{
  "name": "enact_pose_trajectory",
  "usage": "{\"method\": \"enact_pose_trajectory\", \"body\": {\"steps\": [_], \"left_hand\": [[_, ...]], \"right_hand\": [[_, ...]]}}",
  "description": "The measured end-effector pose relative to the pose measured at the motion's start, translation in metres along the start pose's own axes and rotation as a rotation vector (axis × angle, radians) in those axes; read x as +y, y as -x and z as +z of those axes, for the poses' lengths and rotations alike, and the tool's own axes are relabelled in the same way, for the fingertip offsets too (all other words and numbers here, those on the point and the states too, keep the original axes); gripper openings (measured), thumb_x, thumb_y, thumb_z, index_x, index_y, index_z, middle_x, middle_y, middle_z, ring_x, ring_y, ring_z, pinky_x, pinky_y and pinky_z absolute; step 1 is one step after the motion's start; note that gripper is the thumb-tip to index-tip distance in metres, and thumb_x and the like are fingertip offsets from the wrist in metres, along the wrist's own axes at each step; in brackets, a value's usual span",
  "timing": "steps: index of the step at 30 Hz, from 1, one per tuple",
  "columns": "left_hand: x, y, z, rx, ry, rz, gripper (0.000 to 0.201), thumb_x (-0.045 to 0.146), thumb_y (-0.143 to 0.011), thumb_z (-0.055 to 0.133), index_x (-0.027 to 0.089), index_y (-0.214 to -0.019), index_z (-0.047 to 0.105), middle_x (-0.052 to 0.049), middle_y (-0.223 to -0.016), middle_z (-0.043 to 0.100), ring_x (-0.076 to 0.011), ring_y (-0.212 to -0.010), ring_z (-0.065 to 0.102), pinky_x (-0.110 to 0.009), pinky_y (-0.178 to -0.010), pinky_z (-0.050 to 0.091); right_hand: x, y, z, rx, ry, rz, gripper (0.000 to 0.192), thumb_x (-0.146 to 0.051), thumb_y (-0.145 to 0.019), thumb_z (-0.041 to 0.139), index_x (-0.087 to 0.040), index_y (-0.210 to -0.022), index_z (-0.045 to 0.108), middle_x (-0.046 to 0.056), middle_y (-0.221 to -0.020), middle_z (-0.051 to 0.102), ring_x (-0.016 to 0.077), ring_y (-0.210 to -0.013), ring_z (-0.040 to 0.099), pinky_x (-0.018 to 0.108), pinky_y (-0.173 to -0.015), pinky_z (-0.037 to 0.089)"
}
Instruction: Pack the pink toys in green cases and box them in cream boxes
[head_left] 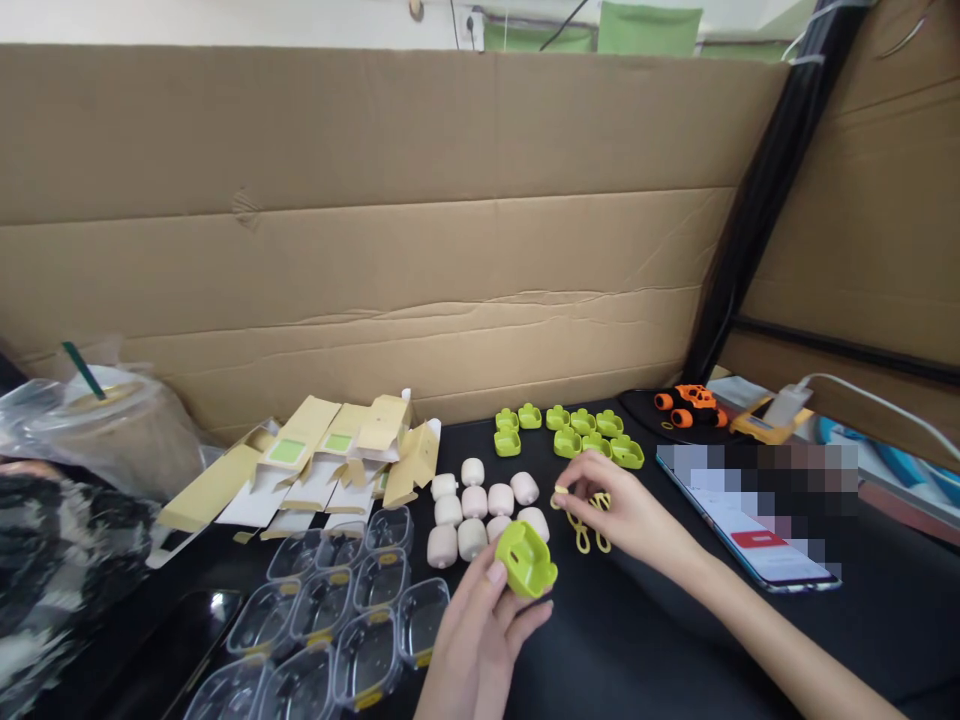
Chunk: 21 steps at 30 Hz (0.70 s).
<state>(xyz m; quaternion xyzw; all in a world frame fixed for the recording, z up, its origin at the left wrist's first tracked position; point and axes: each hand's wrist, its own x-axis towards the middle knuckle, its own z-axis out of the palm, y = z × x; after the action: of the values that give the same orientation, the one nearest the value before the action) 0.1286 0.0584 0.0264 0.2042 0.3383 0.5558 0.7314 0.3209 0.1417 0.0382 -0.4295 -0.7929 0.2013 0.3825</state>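
My left hand (pixel 480 620) grips a lime-green plastic shell (pixel 526 560), tilted so its hollow inside and a small slot in its wall show. To its right, my right hand (pixel 611 505) pinches a small pale-yellow cord end (pixel 559 496) between thumb and fingertips. Below those fingers lie more looped yellow cords (pixel 589 532); whether they join the pinched piece I cannot tell. Just behind the left hand stand several rounded off-white and pale pink pieces (pixel 472 539). More green shells (pixel 583 422) sit in a group farther back.
Clear plastic containers (pixel 367 655) stand at front left. Behind them are opened cardboard boxes (pixel 341 430). A lit phone (pixel 750 530) lies at right, near an orange toy car (pixel 691 405). A bagged drink cup (pixel 120 410) stands at far left. A cardboard wall (pixel 375 250) closes off the back.
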Motion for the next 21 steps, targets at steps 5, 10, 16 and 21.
{"method": "enact_pose_trajectory", "body": {"steps": [5, 10, 16, 21], "left_hand": [[0.008, 0.005, 0.007, 0.011, -0.08, 0.081, 0.035, 0.037, -0.071, 0.076, 0.02, -0.101, 0.073, -0.009, -0.107, 0.073, -0.0225, -0.096, 0.067, -0.031, -0.086, 0.047], [0.01, 0.007, 0.011, 0.005, -0.097, 0.054, 0.038, 0.036, -0.065, 0.08, 0.023, -0.1, 0.074, -0.009, -0.113, 0.071, -0.0257, -0.106, 0.064, -0.031, -0.088, 0.047], [0.01, 0.009, 0.011, -0.01, -0.123, 0.04, 0.036, 0.034, -0.064, 0.081, 0.023, -0.098, 0.075, -0.009, -0.104, 0.075, -0.0245, -0.099, 0.067, -0.033, -0.088, 0.049], [0.01, 0.01, 0.012, -0.025, -0.146, 0.058, 0.035, 0.035, -0.066, 0.08, 0.022, -0.098, 0.075, -0.009, -0.102, 0.075, -0.0252, -0.102, 0.065, -0.033, -0.09, 0.048]], "right_hand": [[-0.035, 0.014, 0.003, 0.056, -0.332, -0.014, 0.013, -0.033, -0.091, 0.053, -0.022, -0.096, 0.049, 0.001, -0.079, 0.065, 0.0143, -0.067, 0.066, 0.026, -0.061, 0.056], [-0.052, 0.029, 0.016, 0.107, -0.301, -0.044, 0.005, -0.018, -0.083, 0.062, -0.023, -0.083, 0.059, 0.001, -0.081, 0.065, 0.015, -0.073, 0.062, 0.028, -0.069, 0.052], [-0.046, 0.032, 0.026, 0.139, -0.196, -0.125, 0.008, -0.014, -0.082, 0.058, -0.021, -0.081, 0.056, 0.002, -0.078, 0.064, 0.0172, -0.07, 0.061, 0.031, -0.065, 0.049], [-0.047, 0.032, 0.026, 0.175, -0.151, -0.191, 0.012, -0.011, -0.083, 0.057, -0.023, -0.08, 0.053, 0.001, -0.076, 0.065, 0.0168, -0.068, 0.061, 0.031, -0.065, 0.047]]}}
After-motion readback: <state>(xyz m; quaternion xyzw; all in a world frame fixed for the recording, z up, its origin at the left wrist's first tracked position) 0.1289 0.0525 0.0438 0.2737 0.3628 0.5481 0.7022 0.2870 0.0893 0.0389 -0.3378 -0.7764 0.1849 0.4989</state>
